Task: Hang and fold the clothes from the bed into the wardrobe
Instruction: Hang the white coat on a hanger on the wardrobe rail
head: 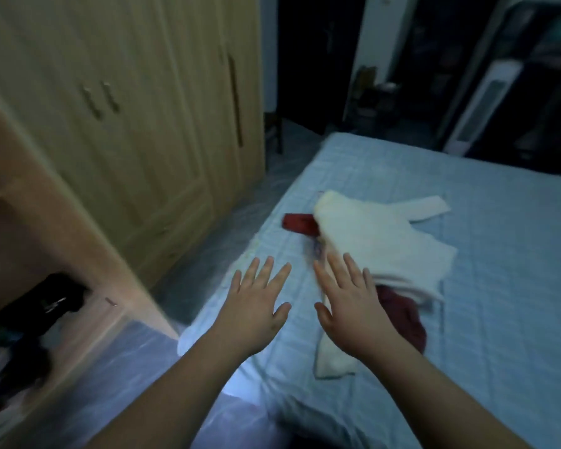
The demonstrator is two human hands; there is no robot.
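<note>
Both hands reach out over the bed (499, 286), which fills the right and middle of the frame with its pale blue cover. The left hand (259, 306) is flat with its fingers spread wide, and it holds nothing. The right hand (350, 306) is flat and spread too, and it also holds nothing. Its fingertips are close to the edge of a white garment (379, 241) that lies in a loose heap on the bed, just right of the middle. I cannot tell if they touch it. A dark red garment (405, 319) peeks out from under the white one, near the right wrist. Another red piece (298, 223) sticks out at the heap's upper left. The wooden wardrobe (127, 118) stands at the left, with its far doors closed. At the lower left its inside shows, with dark clothes (46, 299) on a shelf.
</note>
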